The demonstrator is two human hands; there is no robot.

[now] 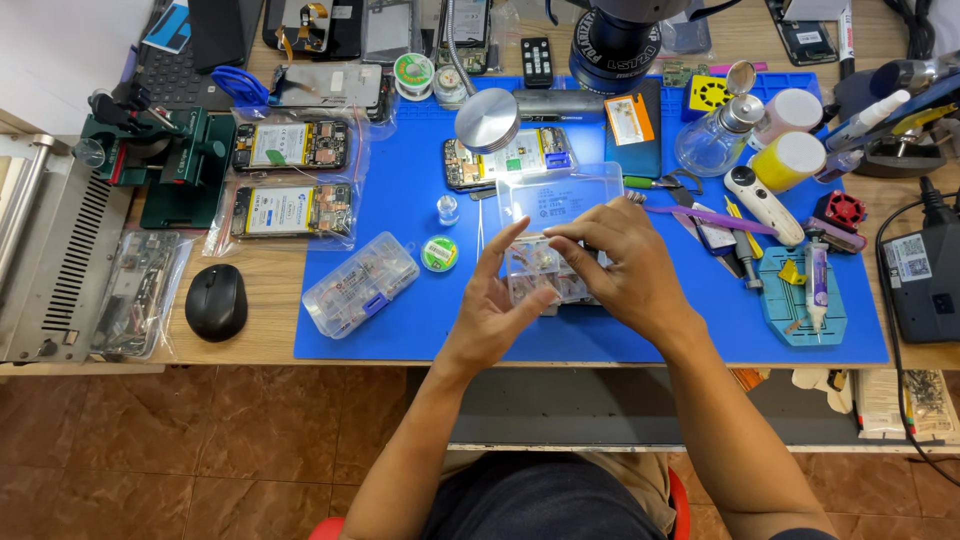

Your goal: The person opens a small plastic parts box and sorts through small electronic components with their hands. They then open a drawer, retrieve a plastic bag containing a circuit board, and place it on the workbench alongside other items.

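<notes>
An open clear plastic parts box with small compartments sits on the blue work mat, its lid raised behind it. My left hand steadies the box's left side, thumb against its front corner and index finger pointing up. My right hand rests over the box from the right, fingertips pinched above the compartments; whether they hold a small part is too small to tell. An opened phone lies just beyond the lid.
A second closed parts box lies left on the mat, near a solder reel. Bagged opened phones, a black mouse, bottles, tweezers, a microscope and a green tool holder crowd the wooden bench.
</notes>
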